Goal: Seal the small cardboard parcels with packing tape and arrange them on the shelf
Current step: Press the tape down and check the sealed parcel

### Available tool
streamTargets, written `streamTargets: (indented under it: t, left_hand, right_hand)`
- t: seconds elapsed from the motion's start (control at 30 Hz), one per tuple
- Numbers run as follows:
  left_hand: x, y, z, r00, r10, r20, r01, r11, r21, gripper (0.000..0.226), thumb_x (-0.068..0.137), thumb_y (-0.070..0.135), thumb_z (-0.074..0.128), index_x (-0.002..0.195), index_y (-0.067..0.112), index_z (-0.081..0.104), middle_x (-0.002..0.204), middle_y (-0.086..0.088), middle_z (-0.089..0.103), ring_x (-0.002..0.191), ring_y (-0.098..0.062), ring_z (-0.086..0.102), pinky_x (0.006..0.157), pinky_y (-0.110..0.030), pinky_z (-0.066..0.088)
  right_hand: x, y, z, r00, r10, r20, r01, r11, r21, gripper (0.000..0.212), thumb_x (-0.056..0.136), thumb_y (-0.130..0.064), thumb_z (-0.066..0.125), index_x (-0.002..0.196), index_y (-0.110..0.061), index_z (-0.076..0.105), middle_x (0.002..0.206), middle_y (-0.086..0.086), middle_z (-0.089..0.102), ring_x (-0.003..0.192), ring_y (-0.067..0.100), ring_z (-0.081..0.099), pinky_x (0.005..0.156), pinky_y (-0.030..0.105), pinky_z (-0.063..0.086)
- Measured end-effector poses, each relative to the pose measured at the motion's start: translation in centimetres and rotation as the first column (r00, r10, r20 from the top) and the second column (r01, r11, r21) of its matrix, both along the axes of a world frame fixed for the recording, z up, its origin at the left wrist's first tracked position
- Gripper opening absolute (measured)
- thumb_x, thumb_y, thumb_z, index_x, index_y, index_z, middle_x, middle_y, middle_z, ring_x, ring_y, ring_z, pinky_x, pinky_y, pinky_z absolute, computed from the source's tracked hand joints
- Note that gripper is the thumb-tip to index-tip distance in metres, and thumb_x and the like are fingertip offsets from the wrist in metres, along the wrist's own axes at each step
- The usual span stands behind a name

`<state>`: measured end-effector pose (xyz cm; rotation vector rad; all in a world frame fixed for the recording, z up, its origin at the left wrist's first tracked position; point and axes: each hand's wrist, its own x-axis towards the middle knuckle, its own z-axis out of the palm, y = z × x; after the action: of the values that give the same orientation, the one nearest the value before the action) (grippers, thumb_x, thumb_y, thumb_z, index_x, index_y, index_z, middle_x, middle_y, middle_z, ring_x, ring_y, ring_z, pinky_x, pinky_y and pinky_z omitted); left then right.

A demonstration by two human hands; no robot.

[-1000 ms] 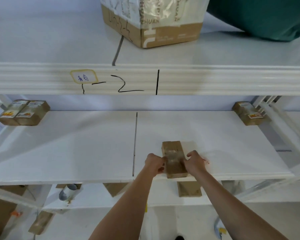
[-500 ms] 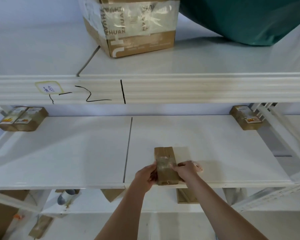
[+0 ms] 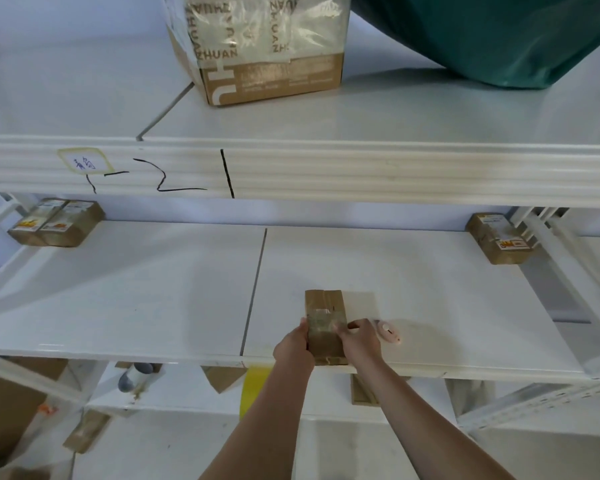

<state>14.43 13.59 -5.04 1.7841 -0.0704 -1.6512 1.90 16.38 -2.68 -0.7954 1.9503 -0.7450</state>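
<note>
Parcel (image 3: 324, 327) between both hands, pink tape dispenser (image 3: 388, 332) just beside.

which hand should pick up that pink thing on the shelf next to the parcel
Right. The right hand lies on the parcel's right side, just beside the pink object. The left hand grips the parcel's far side and would have to cross over.

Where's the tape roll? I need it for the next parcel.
On the middle shelf near its front edge, the tape roll lies just right of the right hand.
</note>
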Motion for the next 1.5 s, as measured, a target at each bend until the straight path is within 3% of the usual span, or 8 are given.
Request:
streamTargets:
  t: [0.13, 0.27, 0.33, 0.4, 0.63, 0.83, 1.3, 1.5]
  left_hand:
    - [-0.8, -1.2, -2.8, 0.984, -0.166, 0.063, 0.173, 0.976, -0.134, 0.046, 0.073, 0.044, 0.066, 0.109, 0.017, 0.066, 0.121, -0.007, 0.069, 0.111, -0.026, 0.066, 0.100, -0.044, 0.054]
    - [-0.8, -0.6, 0.3, 0.955, -0.179, 0.235, 0.209, 0.972, -0.108, 0.049, 0.089, 0.013, 0.067, 0.136, 0.022, 0.053, 0.138, 0.007, 0.056, 0.121, -0.017, 0.056, 0.093, -0.024, 0.052]
    - [-0.3, -0.3, 1.2, 0.994, -0.071, 0.081, 0.084, 0.982, -0.170, 0.045, 0.098, 0.004, 0.055, 0.141, 0.013, 0.053, 0.147, -0.004, 0.052, 0.114, -0.019, 0.055, 0.078, -0.021, 0.054]
    - [-0.1, -0.2, 2.1, 0.976, -0.103, 0.194, 0.135, 0.977, -0.162, 0.037, 0.097, -0.008, 0.046, 0.124, 0.007, 0.067, 0.131, -0.017, 0.063, 0.101, -0.025, 0.059, 0.078, -0.029, 0.055]
    - [-0.6, -0.6, 6.0, 0.607, -0.319, 0.728, 0.533, 0.843, -0.076, 0.018, 0.086, 0.005, 0.062, 0.069, 0.006, 0.060, 0.063, -0.005, 0.056, 0.060, -0.025, 0.062, 0.052, -0.022, 0.043]
    - [-2.5, 1.5, 6.5, 0.407, -0.391, 0.825, 0.668, 0.744, 0.023, 0.020, 0.100, 0.012, 0.045, 0.098, 0.005, 0.064, 0.092, -0.010, 0.065, 0.084, -0.025, 0.065, 0.066, -0.028, 0.048]
    - [-2.2, 0.1, 7.3, 0.590, -0.393, 0.705, 0.612, 0.787, -0.073, 0.046, 0.106, 0.040, 0.036, 0.118, 0.002, 0.059, 0.115, -0.015, 0.066, 0.101, -0.028, 0.063, 0.090, -0.038, 0.053]
    - [-3.2, 0.7, 8.7, 0.820, -0.417, 0.393, 0.553, 0.754, -0.355, 0.050, 0.098, 0.061, 0.048, 0.119, 0.016, 0.042, 0.103, 0.001, 0.061, 0.088, -0.011, 0.063, 0.063, -0.022, 0.048]
  right_hand:
    - [-0.4, -0.2, 0.0, 1.000, 0.012, 0.016, -0.012, 0.999, 0.030, 0.043, 0.093, -0.046, 0.067, 0.118, -0.014, 0.051, 0.113, 0.006, 0.061, 0.104, 0.026, 0.061, 0.073, 0.032, 0.046]
    - [-0.3, -0.3, -0.1, 1.000, 0.021, 0.023, -0.022, 0.999, 0.047, 0.044, 0.094, -0.046, 0.066, 0.120, -0.014, 0.050, 0.113, 0.006, 0.061, 0.103, 0.026, 0.061, 0.070, 0.031, 0.045]
    - [-0.5, -0.3, 0.0, 0.999, 0.036, 0.014, -0.036, 0.998, 0.055, 0.042, 0.095, -0.046, 0.065, 0.119, -0.015, 0.049, 0.111, 0.005, 0.061, 0.101, 0.024, 0.061, 0.070, 0.031, 0.046]
    - [-0.6, -0.3, 0.0, 0.998, 0.056, 0.014, -0.057, 0.996, 0.067, 0.039, 0.097, -0.044, 0.062, 0.120, -0.016, 0.048, 0.107, 0.003, 0.061, 0.094, 0.020, 0.060, 0.063, 0.029, 0.045]
    - [-0.5, -0.5, 0.0, 0.998, 0.071, 0.003, -0.071, 0.994, 0.086, 0.022, 0.100, -0.035, 0.057, 0.113, -0.019, 0.050, 0.102, 0.006, 0.065, 0.088, 0.021, 0.064, 0.058, 0.028, 0.045]
    - [-0.6, -0.7, -0.2, 0.996, 0.081, -0.040, -0.078, 0.994, 0.077, 0.021, 0.100, -0.033, 0.058, 0.108, -0.016, 0.052, 0.100, 0.006, 0.065, 0.085, 0.020, 0.062, 0.055, 0.028, 0.043]
    - [-2.4, 0.0, 3.0, 0.991, 0.104, 0.082, -0.104, 0.995, -0.012, 0.022, 0.099, -0.027, 0.060, 0.115, -0.013, 0.052, 0.096, 0.004, 0.061, 0.080, 0.014, 0.056, 0.061, 0.027, 0.044]
    - [-5.2, 0.3, 4.0, 0.976, 0.163, 0.144, -0.140, 0.977, -0.162, 0.037, 0.086, -0.054, 0.067, 0.114, -0.035, 0.052, 0.106, -0.012, 0.070, 0.097, 0.014, 0.068, 0.095, 0.043, 0.054]
